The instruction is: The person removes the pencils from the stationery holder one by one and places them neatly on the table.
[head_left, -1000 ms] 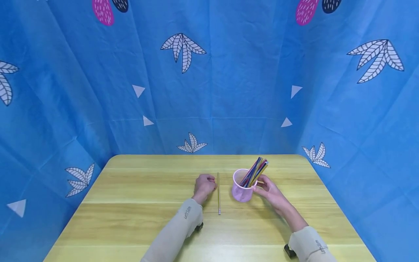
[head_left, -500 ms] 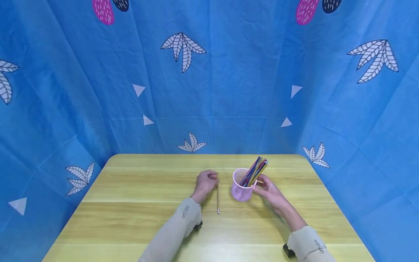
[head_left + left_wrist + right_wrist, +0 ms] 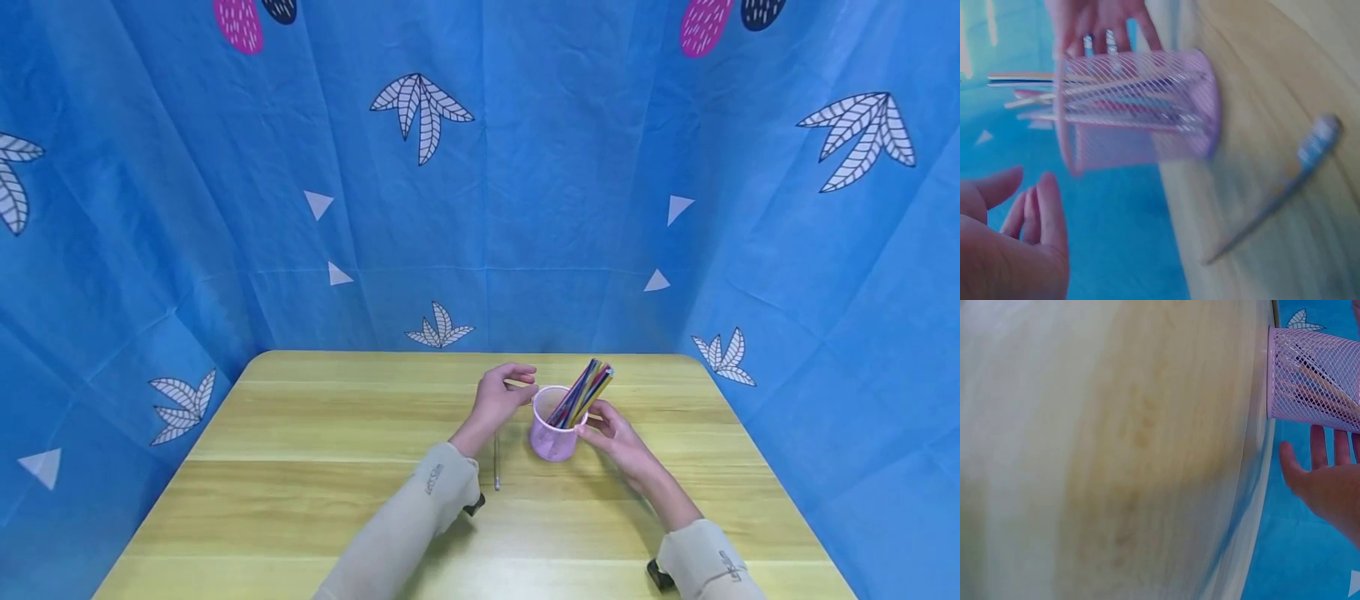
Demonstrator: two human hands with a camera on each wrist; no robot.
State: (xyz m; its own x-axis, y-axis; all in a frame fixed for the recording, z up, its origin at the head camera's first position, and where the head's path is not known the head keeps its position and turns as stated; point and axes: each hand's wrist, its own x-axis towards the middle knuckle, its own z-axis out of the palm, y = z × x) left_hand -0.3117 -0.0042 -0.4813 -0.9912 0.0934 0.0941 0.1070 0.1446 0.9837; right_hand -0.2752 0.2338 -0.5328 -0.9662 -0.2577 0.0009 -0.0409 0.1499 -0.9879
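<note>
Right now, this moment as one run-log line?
left hand: empty, near cup rim | right hand: touching cup side | cup: upright on table | pencils: leaning in cup | loose pencil: on table

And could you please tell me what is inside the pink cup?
Inside the cup, slim coloured pencils lean, upper ends sticking out; overlap hides some, so their number is unclear.

head: above, forward-down, wide | left wrist, right wrist: close, turned sideways | shared: mesh cup (image 3: 553, 444), tabletop (image 3: 300, 492)
</note>
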